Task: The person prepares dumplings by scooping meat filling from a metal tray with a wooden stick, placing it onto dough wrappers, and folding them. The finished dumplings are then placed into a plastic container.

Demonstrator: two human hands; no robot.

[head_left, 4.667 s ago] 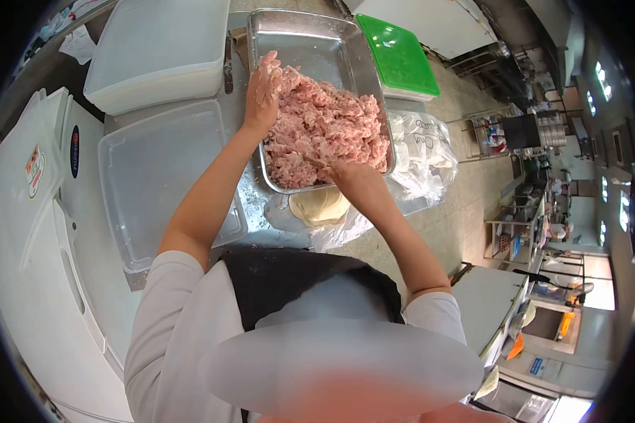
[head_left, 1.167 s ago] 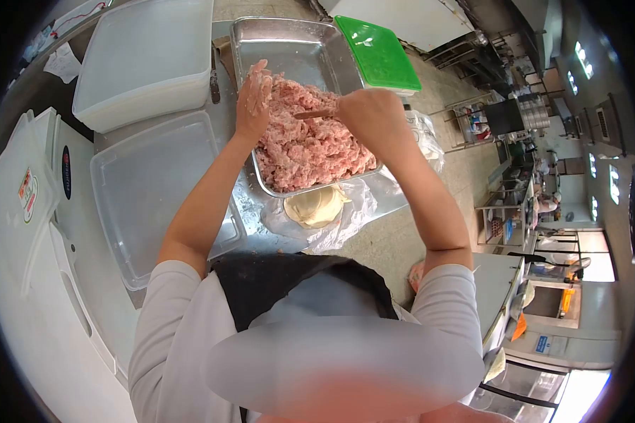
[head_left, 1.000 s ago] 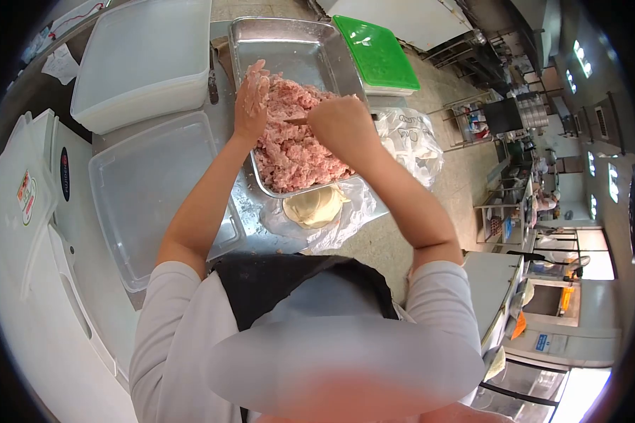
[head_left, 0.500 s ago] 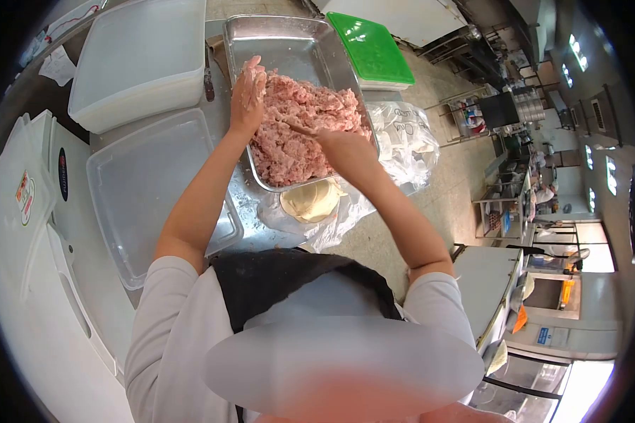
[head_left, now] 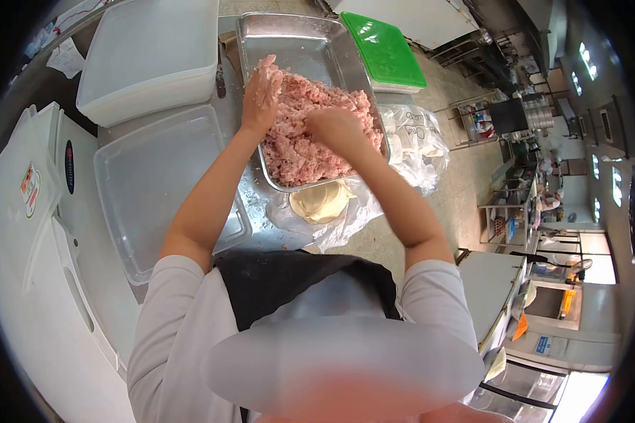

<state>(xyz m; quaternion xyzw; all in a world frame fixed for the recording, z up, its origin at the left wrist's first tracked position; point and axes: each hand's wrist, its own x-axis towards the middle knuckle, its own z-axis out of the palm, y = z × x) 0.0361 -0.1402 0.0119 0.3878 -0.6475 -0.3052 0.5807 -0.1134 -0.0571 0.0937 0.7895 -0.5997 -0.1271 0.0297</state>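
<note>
Pink ground meat (head_left: 289, 156) fills the near part of a deep metal tray (head_left: 264, 29). My left hand (head_left: 262, 95) is at the tray's left side against the meat, fingers stretched upward and open, with bits of meat stuck to them. Over the middle of the meat, my right hand (head_left: 337, 132) is closed with its fingers curled down. Whatever it may hold is hidden beneath it.
Left of the tray are a large white lidded container (head_left: 144, 63), a translucent plastic lid (head_left: 166, 176) and a knife (head_left: 221, 81). A green-lidded box (head_left: 384, 53), a plastic bag (head_left: 413, 137) and a pale yellow round item (head_left: 321, 202) in plastic lie around it.
My right hand has curled inward over the meat; a thin brownish shape at its fingers no longer shows. My left hand stays beside the meat. The whole view has shifted slightly.
</note>
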